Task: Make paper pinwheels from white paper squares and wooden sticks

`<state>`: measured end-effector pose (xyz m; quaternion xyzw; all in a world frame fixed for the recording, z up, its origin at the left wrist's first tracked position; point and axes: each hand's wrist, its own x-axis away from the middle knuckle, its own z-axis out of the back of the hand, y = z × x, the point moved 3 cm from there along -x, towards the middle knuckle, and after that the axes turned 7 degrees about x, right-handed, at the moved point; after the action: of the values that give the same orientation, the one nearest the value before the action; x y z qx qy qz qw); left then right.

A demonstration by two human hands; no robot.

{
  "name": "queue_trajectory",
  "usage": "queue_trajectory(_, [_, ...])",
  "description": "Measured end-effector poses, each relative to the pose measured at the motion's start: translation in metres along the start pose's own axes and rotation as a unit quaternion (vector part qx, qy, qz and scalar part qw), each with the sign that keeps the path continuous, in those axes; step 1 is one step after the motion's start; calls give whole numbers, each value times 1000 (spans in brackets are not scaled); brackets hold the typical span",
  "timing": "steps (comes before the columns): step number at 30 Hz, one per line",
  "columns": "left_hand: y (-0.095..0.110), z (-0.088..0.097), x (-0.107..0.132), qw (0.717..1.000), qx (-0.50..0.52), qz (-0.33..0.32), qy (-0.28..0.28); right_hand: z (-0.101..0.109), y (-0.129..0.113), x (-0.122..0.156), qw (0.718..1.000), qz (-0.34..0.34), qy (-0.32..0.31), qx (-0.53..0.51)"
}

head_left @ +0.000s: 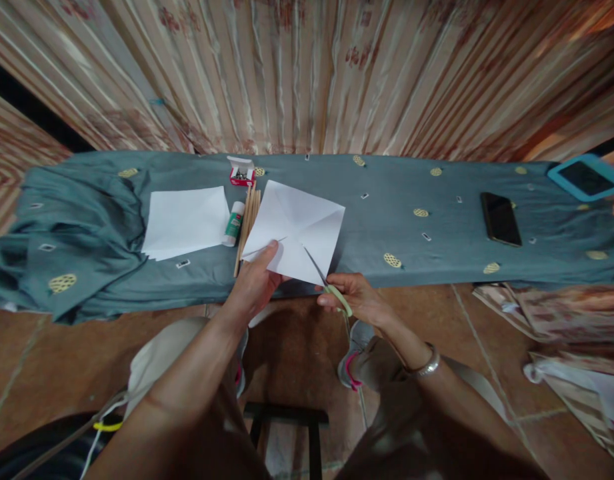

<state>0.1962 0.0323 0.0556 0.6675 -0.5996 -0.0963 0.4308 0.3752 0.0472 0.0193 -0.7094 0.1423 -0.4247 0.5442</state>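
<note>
My left hand (pixel 254 283) pinches the near left corner of a creased white paper square (pixel 297 227), thumb on top, holding it over the front edge of the grey-blue covered table (pixel 387 220). My right hand (pixel 354 297) grips the pale green handles of a pair of scissors (pixel 327 280). The blades point up and left into the paper's near edge, along a diagonal crease.
On the table to the left lie a stack of white paper (pixel 187 220), a glue stick (pixel 234 223), several wooden sticks (pixel 247 223) and a small red box of clips (pixel 241 172). A black phone (pixel 501 219) and a blue-framed tablet (pixel 587 177) lie at right. Striped curtain behind; tiled floor below.
</note>
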Motion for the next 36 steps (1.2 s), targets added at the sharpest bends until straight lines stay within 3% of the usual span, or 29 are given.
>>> queue_trajectory(19, [-4, 1, 1, 999, -21, 14, -33, -2, -11, 3, 1000, 23, 4, -5])
queue_trajectory(36, [-6, 2, 2, 999, -23, 21, -26, -4, -12, 2, 999, 37, 7, 30])
